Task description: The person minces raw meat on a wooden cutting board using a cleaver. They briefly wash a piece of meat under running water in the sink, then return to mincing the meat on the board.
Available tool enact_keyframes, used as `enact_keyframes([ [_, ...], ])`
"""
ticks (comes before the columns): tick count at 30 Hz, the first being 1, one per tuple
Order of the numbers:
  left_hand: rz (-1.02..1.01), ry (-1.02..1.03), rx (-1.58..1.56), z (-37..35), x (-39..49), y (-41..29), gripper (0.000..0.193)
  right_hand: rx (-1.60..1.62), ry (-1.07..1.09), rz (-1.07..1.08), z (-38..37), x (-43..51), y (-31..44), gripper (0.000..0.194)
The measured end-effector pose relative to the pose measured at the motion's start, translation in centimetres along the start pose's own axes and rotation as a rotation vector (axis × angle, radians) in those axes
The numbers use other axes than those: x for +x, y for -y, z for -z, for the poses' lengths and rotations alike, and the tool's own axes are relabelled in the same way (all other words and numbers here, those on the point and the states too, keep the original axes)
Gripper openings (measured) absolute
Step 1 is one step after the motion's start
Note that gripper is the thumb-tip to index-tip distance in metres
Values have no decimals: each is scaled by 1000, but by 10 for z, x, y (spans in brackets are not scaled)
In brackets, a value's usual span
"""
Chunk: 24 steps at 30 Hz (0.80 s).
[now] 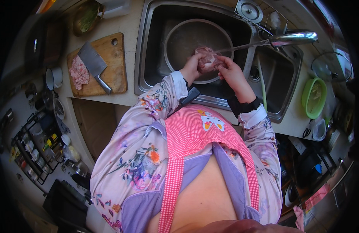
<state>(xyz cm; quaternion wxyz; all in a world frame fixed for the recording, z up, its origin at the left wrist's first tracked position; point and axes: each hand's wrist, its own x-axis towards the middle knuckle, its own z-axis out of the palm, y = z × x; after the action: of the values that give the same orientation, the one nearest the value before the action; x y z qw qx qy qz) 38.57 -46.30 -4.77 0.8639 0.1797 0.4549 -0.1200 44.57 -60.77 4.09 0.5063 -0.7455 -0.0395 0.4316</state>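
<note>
A piece of raw meat (208, 60) is held over a round metal basin (179, 38) in the large compartment of a steel sink (151, 58). My left hand (193, 67) grips the meat's left side, thumb on top. At its right edge, the fingertips of my right hand (230, 72) pinch the meat. Water (243, 46) runs from the chrome faucet (293, 38) on the right and strikes the top of the meat. The undersides of the meat and some fingers are hidden.
Left of the sink, a wooden cutting board (116, 64) bears a cleaver (93, 59) and minced meat (79, 72). A metal bowl of greens (87, 19) stands behind it. To the right are a smaller sink compartment (277, 78), a green plastic basket (314, 97) and a glass lid (330, 67).
</note>
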Motion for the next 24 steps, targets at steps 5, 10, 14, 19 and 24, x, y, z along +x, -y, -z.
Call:
enact_keyframes([
  [5,103,53,-249,-9,-14,-9,47,-13,-22,5,4,1,1,36],
  [10,73,79,-100,-11,6,-6,48,49,-53,-12,15,-17,1,36],
  [14,-60,-131,184,2,25,6,50,139,-117,-44,32,-42,0,37],
  [19,-131,-241,280,34,50,16,54,243,-233,-43,71,-65,-3,36],
  [24,-91,-199,563,36,46,8,44,316,-381,-12,133,-52,-15,48],
])
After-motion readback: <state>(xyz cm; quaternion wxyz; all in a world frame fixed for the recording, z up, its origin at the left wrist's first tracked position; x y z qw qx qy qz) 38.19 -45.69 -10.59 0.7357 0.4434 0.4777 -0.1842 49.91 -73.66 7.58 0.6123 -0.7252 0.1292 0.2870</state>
